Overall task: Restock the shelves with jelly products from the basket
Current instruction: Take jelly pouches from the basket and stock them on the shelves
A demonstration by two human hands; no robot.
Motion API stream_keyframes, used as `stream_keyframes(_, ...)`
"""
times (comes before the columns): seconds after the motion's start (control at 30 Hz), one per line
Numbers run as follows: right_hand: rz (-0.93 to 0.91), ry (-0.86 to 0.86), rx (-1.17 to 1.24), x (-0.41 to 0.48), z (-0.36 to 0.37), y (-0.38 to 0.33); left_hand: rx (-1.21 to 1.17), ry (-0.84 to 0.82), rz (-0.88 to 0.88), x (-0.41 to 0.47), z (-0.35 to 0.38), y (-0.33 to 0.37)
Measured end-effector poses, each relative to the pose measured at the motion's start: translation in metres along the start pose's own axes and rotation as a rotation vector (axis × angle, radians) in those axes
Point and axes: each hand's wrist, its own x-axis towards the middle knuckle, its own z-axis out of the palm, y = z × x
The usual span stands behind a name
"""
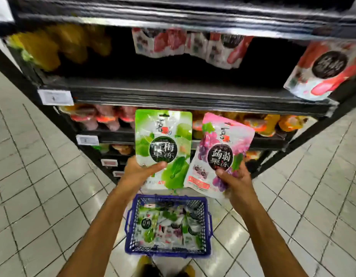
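Left hand (140, 172) grips a green jelly pouch (163, 144), right hand (236, 179) a pink grape pouch (221, 154), both raised label-up above the basket (207, 220), apparently for shelving.

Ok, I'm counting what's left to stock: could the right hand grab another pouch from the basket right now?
Probably not: the right hand grips the pink pouch. The basket sits open on the floor below, so only that full hand hinders.
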Motion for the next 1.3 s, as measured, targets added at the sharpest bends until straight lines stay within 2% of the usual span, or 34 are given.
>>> stream_keyframes(0.1, -0.096, 0.011, 0.026, -0.008, 0.01, -0.075, -0.014, -0.001, 0.127, -0.019, 0.017, 0.067)
stream_keyframes(0.17, -0.162, 0.036, -0.043, -0.014, 0.015, -0.12, -0.01, -0.011, 0.214, -0.03, 0.027, 0.107)
stream_keyframes(0.33, -0.389, 0.135, -0.073, -0.022, 0.021, -0.208, -0.011, -0.073, 0.394, -0.048, 0.043, 0.188)
stream_keyframes(0.5, -0.532, 0.135, -0.056, -0.019, 0.02, -0.27, -0.003, -0.097, 0.522, -0.046, 0.052, 0.248)
stream_keyframes(0.67, -0.63, 0.217, -0.083, -0.015, 0.025, -0.322, 0.005, -0.144, 0.607, -0.032, 0.064, 0.302)
stream_keyframes(1.03, -0.826, 0.225, -0.166, -0.003, 0.05, -0.4, -0.076, -0.235, 0.755, -0.018, 0.076, 0.379)
stream_keyframes(1.3, -0.819, 0.249, -0.191, 0.025, 0.06, -0.442, -0.071, -0.315, 0.751, -0.012, 0.078, 0.394)
